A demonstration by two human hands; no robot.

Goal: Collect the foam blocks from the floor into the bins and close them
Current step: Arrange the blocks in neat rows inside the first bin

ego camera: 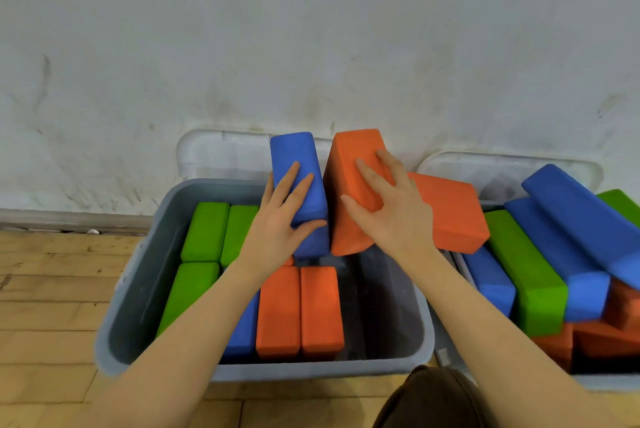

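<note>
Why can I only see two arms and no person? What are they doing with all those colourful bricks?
The camera sits on the person's head and looks down, so you see only their own arms, like when you look at your own hands. The bricks are soft foam blocks. The left hand holds a blue block, and the right hand holds an orange block, both above the grey bin on the wooden floor. In that bin there are already green blocks and orange blocks. A second bin on the right is piled high with more blocks. The bins' lids stand open against the wall.
</note>
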